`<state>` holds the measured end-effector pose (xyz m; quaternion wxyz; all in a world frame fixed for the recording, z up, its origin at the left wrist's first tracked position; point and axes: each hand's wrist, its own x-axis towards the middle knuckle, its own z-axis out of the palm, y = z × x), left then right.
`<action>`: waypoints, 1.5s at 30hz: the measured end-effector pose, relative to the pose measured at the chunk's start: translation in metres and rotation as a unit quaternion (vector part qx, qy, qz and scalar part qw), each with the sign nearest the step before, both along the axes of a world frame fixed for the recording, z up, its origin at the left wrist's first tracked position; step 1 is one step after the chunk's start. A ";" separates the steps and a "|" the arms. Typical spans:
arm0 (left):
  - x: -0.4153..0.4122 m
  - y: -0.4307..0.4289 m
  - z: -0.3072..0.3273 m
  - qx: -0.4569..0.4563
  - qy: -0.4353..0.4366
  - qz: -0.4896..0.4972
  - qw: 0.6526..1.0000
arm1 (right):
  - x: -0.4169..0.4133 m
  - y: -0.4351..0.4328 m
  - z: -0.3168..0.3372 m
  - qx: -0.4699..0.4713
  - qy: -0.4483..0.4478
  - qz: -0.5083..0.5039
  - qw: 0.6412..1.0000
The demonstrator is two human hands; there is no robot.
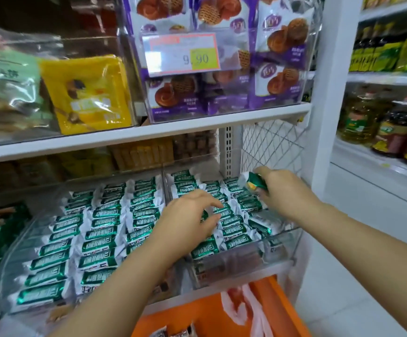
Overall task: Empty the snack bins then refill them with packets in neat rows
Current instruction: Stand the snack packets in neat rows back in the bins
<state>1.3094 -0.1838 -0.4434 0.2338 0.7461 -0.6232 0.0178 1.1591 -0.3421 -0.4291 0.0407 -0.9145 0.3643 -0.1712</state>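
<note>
While the right hand (285,192) pinches one green packet (254,182) between thumb and curled fingers, the packet's long axis runs roughly left to right, much like the rows (231,221) below it. The likely slot lies just beneath and in front of that grip, in the right-hand column of the right bin (280,235), so this hand is the nearer one. The left hand (190,218) spreads loose fingers over the middle rows and holds nothing. Beside it, the left bin (34,222) looks full and orderly. Under the white shelf edge (185,298) stands an orange crate (204,317).
</note>
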 end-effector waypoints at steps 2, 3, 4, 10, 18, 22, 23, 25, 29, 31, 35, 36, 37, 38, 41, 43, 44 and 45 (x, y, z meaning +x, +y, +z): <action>-0.005 -0.014 -0.001 0.017 0.033 -0.017 0.999 | -0.026 0.014 0.014 0.045 -0.086 0.014 0.995; -0.009 -0.022 -0.003 0.025 0.048 -0.025 0.998 | -0.040 0.021 0.018 0.078 -0.131 0.017 0.988; -0.013 -0.031 -0.005 0.037 0.067 -0.033 0.997 | -0.055 0.027 0.020 0.118 -0.174 0.022 0.977; -0.040 -0.073 -0.018 0.157 0.125 -0.099 0.975 | -0.120 0.043 -0.007 0.405 -0.383 0.000 0.830; -0.054 -0.111 -0.029 0.187 0.011 -0.086 0.979 | -0.127 0.035 -0.015 0.387 -0.366 0.009 0.846; -0.051 -0.110 -0.026 0.109 0.086 -0.042 0.989 | -0.130 0.031 -0.014 0.362 -0.390 -0.005 0.847; -0.048 -0.107 -0.024 0.082 0.124 -0.024 0.989 | -0.131 0.029 -0.013 0.353 -0.408 -0.014 0.842; -0.043 -0.097 -0.021 0.027 0.228 -0.006 0.973 | -0.132 0.026 -0.013 0.361 -0.448 -0.024 0.818; -0.054 -0.070 -0.008 -0.005 0.411 -0.010 0.912 | -0.126 0.030 -0.014 0.420 -0.485 -0.012 0.767; -0.064 -0.058 -0.002 -0.008 0.462 -0.017 0.887 | -0.119 0.035 -0.015 0.454 -0.487 0.015 0.746; -0.082 -0.039 0.006 0.016 0.549 -0.031 0.835 | -0.106 0.047 -0.016 0.498 -0.451 0.083 0.736; -0.084 -0.035 0.008 0.035 0.549 -0.034 0.834 | -0.104 0.049 -0.017 0.483 -0.430 0.100 0.756; -0.084 -0.031 0.010 0.054 0.546 -0.040 0.835 | -0.102 0.051 -0.016 0.463 -0.409 0.115 0.778; -0.082 -0.025 0.013 0.070 0.538 -0.052 0.838 | -0.101 0.053 -0.016 0.442 -0.389 0.127 0.798; -0.072 -0.009 0.023 0.120 0.451 -0.085 0.880 | -0.096 0.059 -0.017 0.410 -0.364 0.153 0.823; -0.068 -0.001 0.027 0.133 0.319 -0.102 0.933 | -0.090 0.065 -0.020 0.384 -0.345 0.164 0.841; -0.067 0.002 0.030 0.126 0.278 -0.107 0.946 | -0.086 0.068 -0.021 0.373 -0.337 0.168 0.848; -0.064 0.004 0.033 0.117 0.263 -0.107 0.952 | -0.082 0.069 -0.021 0.371 -0.335 0.176 0.848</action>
